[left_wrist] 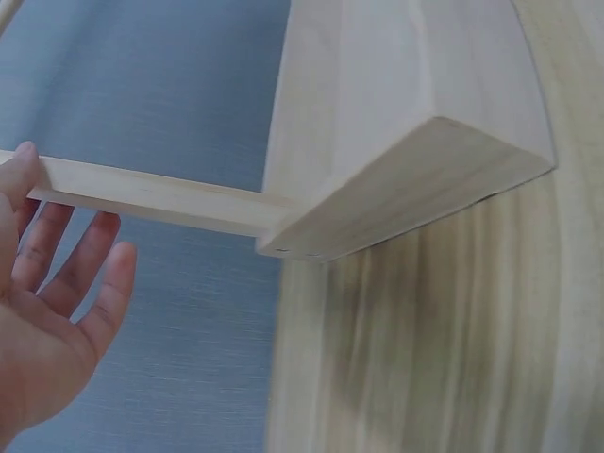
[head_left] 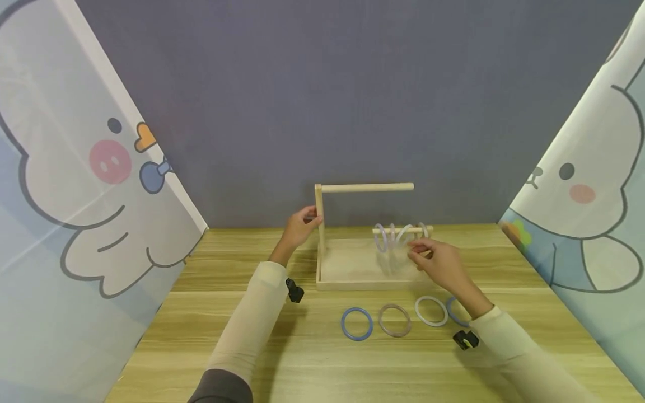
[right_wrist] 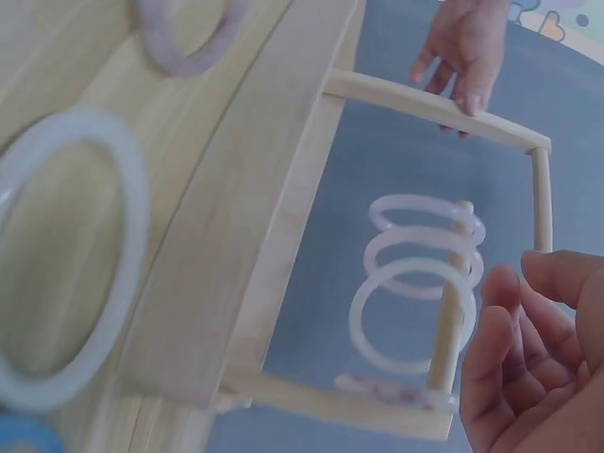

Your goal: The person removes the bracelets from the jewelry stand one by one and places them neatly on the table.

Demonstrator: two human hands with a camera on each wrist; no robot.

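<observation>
My left hand grips the upright post of a wooden bangle rack between thumb and fingers. On the rack's lower bar hang several bangles, among them a lilac bangle, a white bangle and a mottled bangle nearest the bar's supporting arm. Just in front of this bar, my right hand has its fingers loosely bent and holds nothing. A gap shows between its thumb and fingertips in the right wrist view. The upper bar carries no bangles.
On the table, in front of the rack base, lie a blue bangle, a mauve bangle, a white bangle and a second blue bangle partly behind my right wrist. A grey wall stands behind.
</observation>
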